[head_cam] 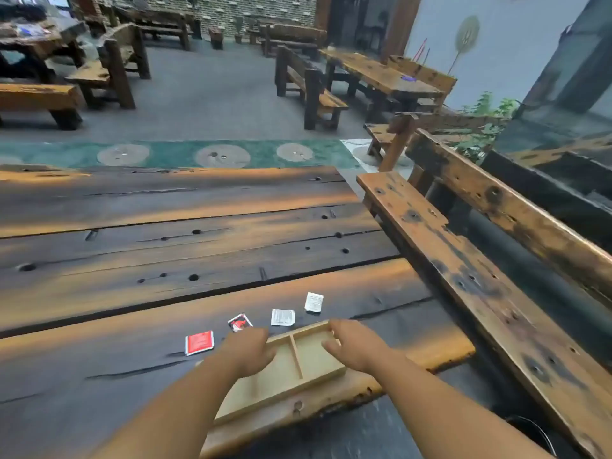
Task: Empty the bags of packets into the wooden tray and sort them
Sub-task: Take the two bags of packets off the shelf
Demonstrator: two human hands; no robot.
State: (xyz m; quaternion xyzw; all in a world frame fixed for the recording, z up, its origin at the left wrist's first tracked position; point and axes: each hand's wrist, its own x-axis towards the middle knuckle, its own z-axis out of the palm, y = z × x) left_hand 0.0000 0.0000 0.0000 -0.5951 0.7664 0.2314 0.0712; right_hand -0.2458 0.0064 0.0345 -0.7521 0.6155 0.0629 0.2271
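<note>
Lying gripped between fingers (335, 327) is the wooden tray (311, 362).

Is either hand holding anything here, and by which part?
Both hold the wooden tray: left hand over its far long rim, right hand at its far right corner.

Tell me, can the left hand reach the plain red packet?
Probably yes: the plain red packet lies bare on the table close left of the left hand, nothing between, though that hand holds the wooden tray.
</note>
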